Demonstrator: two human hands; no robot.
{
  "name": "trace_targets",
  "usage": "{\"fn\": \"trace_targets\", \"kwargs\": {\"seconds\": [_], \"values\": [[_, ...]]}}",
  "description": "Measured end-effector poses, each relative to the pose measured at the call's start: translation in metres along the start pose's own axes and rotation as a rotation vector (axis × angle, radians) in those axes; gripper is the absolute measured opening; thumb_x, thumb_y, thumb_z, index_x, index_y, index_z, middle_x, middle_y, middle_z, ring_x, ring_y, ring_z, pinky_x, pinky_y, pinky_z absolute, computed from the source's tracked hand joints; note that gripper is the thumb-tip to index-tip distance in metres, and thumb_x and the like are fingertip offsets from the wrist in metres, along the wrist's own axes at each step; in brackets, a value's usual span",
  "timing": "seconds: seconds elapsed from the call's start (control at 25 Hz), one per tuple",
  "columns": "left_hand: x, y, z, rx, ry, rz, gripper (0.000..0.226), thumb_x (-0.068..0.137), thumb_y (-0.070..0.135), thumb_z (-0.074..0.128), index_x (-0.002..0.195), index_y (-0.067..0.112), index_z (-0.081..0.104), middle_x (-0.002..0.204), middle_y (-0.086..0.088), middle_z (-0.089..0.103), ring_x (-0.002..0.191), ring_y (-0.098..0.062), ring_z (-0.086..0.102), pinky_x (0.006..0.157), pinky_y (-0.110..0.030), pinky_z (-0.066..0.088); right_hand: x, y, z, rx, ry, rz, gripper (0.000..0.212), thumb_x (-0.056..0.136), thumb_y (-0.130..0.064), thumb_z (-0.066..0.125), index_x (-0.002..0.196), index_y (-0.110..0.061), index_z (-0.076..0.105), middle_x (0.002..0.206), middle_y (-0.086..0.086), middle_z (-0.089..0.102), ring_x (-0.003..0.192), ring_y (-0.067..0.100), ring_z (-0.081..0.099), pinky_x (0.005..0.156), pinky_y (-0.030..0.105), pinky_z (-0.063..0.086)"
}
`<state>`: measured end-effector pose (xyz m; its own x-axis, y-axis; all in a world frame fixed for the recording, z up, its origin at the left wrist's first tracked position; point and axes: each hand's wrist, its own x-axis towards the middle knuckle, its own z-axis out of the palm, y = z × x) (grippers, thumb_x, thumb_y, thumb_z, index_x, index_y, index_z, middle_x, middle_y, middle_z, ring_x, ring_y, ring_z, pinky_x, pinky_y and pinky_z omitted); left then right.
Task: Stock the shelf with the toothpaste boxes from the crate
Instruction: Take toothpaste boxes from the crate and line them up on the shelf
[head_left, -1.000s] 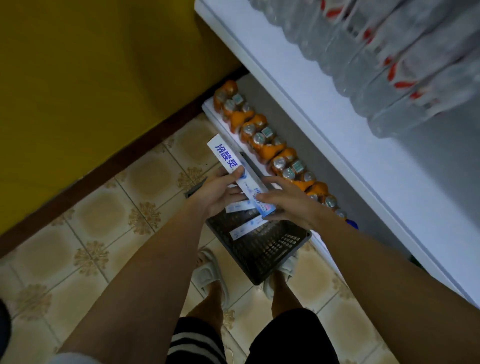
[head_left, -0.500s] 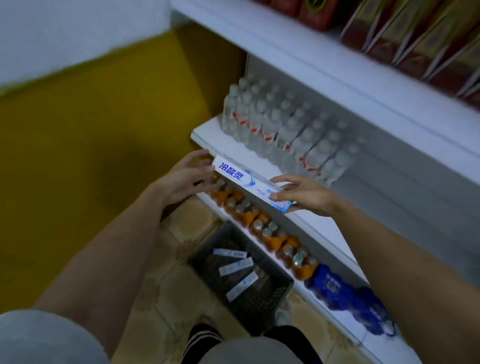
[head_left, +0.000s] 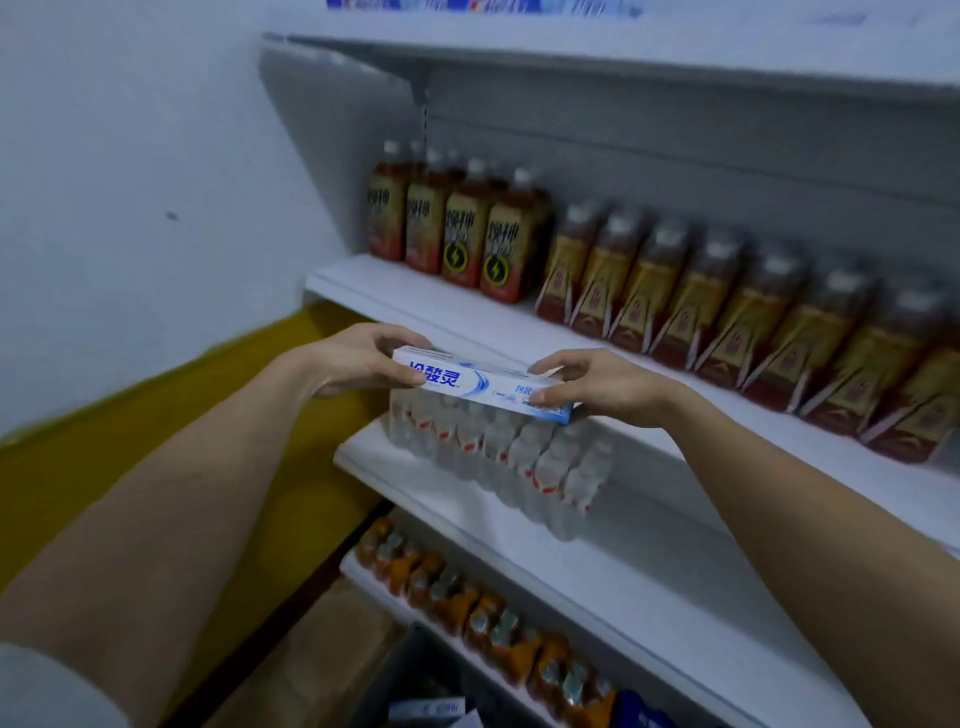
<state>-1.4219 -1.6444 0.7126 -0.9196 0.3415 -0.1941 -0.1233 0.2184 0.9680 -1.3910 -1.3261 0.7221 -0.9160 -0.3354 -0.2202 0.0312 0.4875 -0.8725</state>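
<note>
I hold a white and blue toothpaste box (head_left: 480, 383) level in front of the white shelving (head_left: 519, 332). My left hand (head_left: 358, 361) grips its left end, thumb on the front face. My right hand (head_left: 597, 387) grips its right end. The box hangs just before the edge of the shelf that bears brown drink bottles. At the bottom edge the dark crate (head_left: 415, 675) shows partly, with more toothpaste boxes (head_left: 428, 707) lying in it. A row of blue and white boxes (head_left: 467, 5) is just visible on the topmost shelf.
Brown drink bottles (head_left: 457, 234) and gold-labelled bottles (head_left: 727, 301) fill the upper shelf. Clear water bottles (head_left: 493, 447) stand on the shelf below, orange juice bottles (head_left: 467, 603) on the lowest. A white and yellow wall (head_left: 130, 260) lies left.
Both hands have raised the toothpaste box from over the crate up past the water-bottle shelf to the level of the brown-bottle shelf. My view has tilted upward.
</note>
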Motion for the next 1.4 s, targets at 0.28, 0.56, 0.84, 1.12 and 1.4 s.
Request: {"fn": "trace_targets", "kwargs": {"seconds": [0.28,0.56,0.84,1.12,1.4], "values": [[0.002,0.163,-0.014,0.017,0.047,0.266,0.064,0.056,0.002,0.087,0.116,0.01,0.067,0.118,-0.017,0.067,0.097,-0.022,0.071,0.079,-0.031,0.06,-0.048,-0.12,-0.083,-0.193,0.346,-0.359,0.054,0.076,-0.018,0.083,0.125,-0.021,0.062,0.11,0.002,0.065,0.086,0.006,0.063,0.069,0.017,0.053],[0.007,0.275,0.003,-0.093,0.026,0.456,0.047,0.071,-0.003,0.069,0.116,0.009,0.067,0.116,-0.017,0.066,0.098,-0.024,0.071,0.076,-0.025,0.058,-0.102,-0.189,-0.15,-0.319,0.499,-0.485,0.048,0.074,-0.032,0.084,0.119,-0.032,0.064,0.115,0.011,0.061,0.091,0.021,0.07,0.076,0.015,0.053],[0.044,0.337,0.062,-0.079,0.136,0.665,0.044,0.084,-0.008,0.066,0.124,0.007,0.059,0.11,-0.017,0.063,0.101,-0.025,0.068,0.082,-0.026,0.058,-0.119,-0.214,-0.211,-0.485,0.752,-0.451,0.046,0.074,-0.038,0.083,0.115,-0.029,0.063,0.11,-0.003,0.062,0.058,0.014,0.061,0.047,0.016,0.048],[0.11,0.359,0.122,0.127,0.306,0.61,0.032,0.09,-0.005,0.062,0.118,0.01,0.061,0.109,-0.014,0.06,0.098,-0.023,0.063,0.085,-0.029,0.057,-0.104,-0.204,-0.26,-0.461,0.85,-0.328,0.05,0.072,-0.022,0.086,0.116,-0.015,0.061,0.099,0.005,0.062,0.052,0.017,0.058,0.053,0.026,0.055],[0.157,0.377,0.145,0.288,0.418,0.493,0.033,0.084,0.004,0.072,0.116,0.011,0.065,0.109,-0.015,0.066,0.097,-0.027,0.07,0.087,-0.037,0.058,-0.074,-0.2,-0.294,-0.47,0.818,-0.177,0.048,0.074,-0.021,0.084,0.114,-0.013,0.058,0.101,0.01,0.066,0.055,0.021,0.064,0.076,0.037,0.06]]}}
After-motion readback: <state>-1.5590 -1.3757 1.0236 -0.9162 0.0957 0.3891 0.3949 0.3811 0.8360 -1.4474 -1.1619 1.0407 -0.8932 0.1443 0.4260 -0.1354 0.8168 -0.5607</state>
